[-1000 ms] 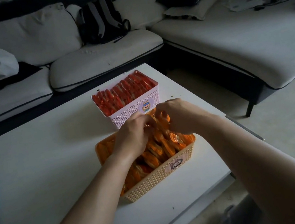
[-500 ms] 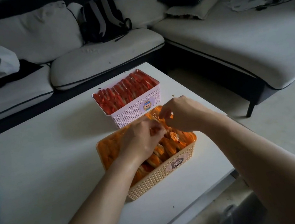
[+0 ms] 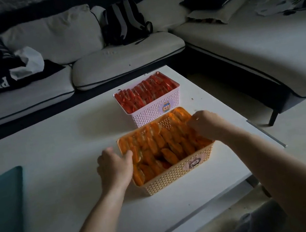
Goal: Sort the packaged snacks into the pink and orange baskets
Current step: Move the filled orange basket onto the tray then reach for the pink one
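Both hands were bunched together over the middle of the orange woven plastic basket a moment ago; they are now apart at its two short ends. The basket's long axis runs left to right across the white desk, with the right end slightly farther away and the stickered long wall facing the person. Orange snack packets stand on edge inside it.

The left hand grips the basket's left wall, thumb inside and fingers outside. The right hand is at the far right corner with its fingers curled down; I cannot tell what they close on.

Just behind the orange basket and parallel to it is the pink woven plastic basket, full of red snack packets. Well to the left lies a flat teal mat. Beyond is a white cushioned sofa with a black backpack on it.
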